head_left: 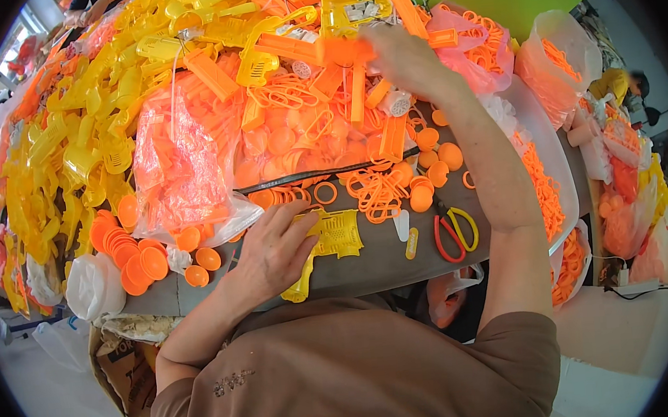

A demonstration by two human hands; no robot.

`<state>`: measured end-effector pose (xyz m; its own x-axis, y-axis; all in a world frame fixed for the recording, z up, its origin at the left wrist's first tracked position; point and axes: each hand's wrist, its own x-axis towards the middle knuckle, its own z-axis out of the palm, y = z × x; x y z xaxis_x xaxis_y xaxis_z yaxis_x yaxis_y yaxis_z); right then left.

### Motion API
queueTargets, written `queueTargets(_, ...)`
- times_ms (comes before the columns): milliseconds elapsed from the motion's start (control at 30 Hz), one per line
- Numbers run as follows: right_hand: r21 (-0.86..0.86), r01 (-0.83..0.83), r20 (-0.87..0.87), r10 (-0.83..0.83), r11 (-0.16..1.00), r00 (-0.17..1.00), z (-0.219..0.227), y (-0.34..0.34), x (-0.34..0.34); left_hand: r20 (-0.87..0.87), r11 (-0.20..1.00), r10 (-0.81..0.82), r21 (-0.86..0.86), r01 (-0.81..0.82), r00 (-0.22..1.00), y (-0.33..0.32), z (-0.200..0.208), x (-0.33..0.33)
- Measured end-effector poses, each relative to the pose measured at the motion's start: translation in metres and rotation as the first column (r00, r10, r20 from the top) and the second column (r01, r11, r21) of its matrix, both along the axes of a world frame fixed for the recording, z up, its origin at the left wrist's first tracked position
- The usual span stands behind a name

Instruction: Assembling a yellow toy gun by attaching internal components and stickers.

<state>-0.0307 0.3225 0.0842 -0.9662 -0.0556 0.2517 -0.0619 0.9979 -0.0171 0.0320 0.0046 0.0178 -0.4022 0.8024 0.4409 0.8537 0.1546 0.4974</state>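
My left hand [274, 248] is at the front of the table, its fingers bent over the edge of a yellow plastic housing half [338, 234] with a slotted, perforated shell. The housing's curved handle [301, 283] points toward me at the table edge. My right hand [409, 61] is stretched out to the far pile, slightly blurred. Its fingers are closed at the end of a blurred orange plastic piece [343, 51]; the fingertips are partly hidden. Around it lie long orange parts [358, 93], a yellow housing with small pale parts inside [354, 12], and a white perforated cylinder [396, 103].
Red-and-yellow-handled pliers [455, 232] lie right of the housing, beside orange rings [380, 193] and orange domes [421, 194]. Orange discs [127, 252] and a clear plastic bag [185, 157] sit left. Yellow housings [70, 151] heap at far left; a tub of orange pieces [540, 184] stands right.
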Motion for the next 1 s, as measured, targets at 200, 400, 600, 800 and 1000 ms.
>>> queueTargets(200, -0.638, -0.526, -0.760, 0.348, -0.562, 0.549, 0.036, 0.074, -0.026, 0.262, 0.986, -0.030, 0.164, -0.014, 0.965, 0.006, 0.033, -0.025)
queueTargets(400, -0.870, -0.492, -0.492, 0.077, -0.010, 0.867, 0.104, -0.022, 0.016, 0.897, 0.992, -0.090, 0.119, -0.041, 0.433, 0.035, 0.041, -0.044)
queueTargets(600, -0.861, -0.467, -0.504, 0.219, -0.201, 0.835, 0.094, -0.067, 0.036, 0.817, 0.873, -0.488, 0.465, -0.151, -0.306, 0.047, 0.039, -0.069)
queueTargets(800, -0.901, -0.372, -0.430, 0.366, -0.221, 0.825, 0.073, -0.104, 0.061, 0.741, 0.764, -0.629, 0.534, -0.361, -0.235, 0.028, 0.043, -0.057)
queueTargets(1000, -0.928, -0.334, -0.373, 0.423, -0.166, 0.826, 0.061, -0.107, 0.088, 0.553, 0.643, -0.766, 0.659, -0.390, -0.328, 0.010, 0.052, -0.062)
